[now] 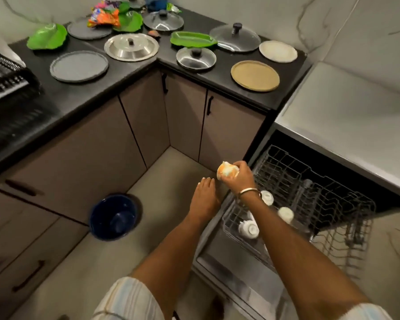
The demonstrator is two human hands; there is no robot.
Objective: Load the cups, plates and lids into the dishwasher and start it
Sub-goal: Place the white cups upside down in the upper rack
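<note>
The dishwasher (pixel 346 158) stands open just right of the right hand (pixel 239 179), its upper rack (pixel 309 188) pulled out with white cups (pixel 248 228) lying below the wrist. The fingers curl around an orange-and-white cup (pixel 226 171); the left hand (pixel 204 195) is relaxed, holding nothing. The cup may slip or knock the rack wire if lowered carelessly. Far above the grip, the black counter (pixel 208 77) carries plates and lids.

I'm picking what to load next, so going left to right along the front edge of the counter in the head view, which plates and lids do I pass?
Grey plate → steel lid → small glass lid → tan plate.
</note>
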